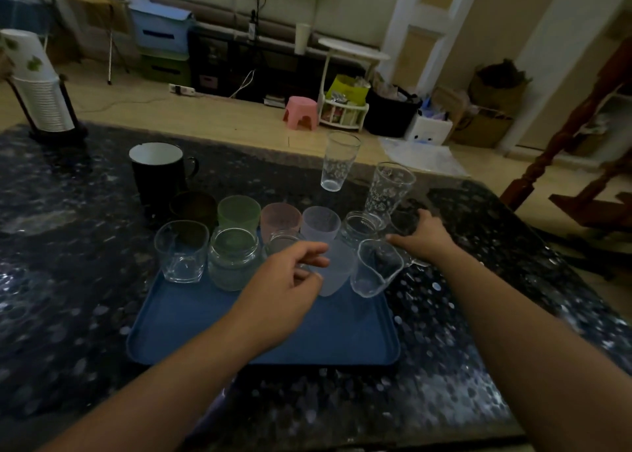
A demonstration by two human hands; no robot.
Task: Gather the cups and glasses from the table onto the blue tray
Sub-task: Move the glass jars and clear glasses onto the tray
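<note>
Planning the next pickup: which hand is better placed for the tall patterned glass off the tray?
Right. The right hand already lies beside the tall patterned glass; the left hand hovers over the blue tray.

Blue tray (pixel 212 328) holds upright cups at its far end; two tall glasses (pixel 337 161) stand beyond it.

**Dim room behind a speckled counter**

A dark speckled stone countertop (pixel 478 366) fills the foreground. Beyond it lies pale tan flooring (pixel 212 116) with a small pink plastic stool (pixel 301 113), a white round side table (pixel 352 49), stacked blue and green plastic drawers (pixel 164 46) and a dark low cabinet (pixel 239 65) against a cream wall (pixel 345 3).
</note>
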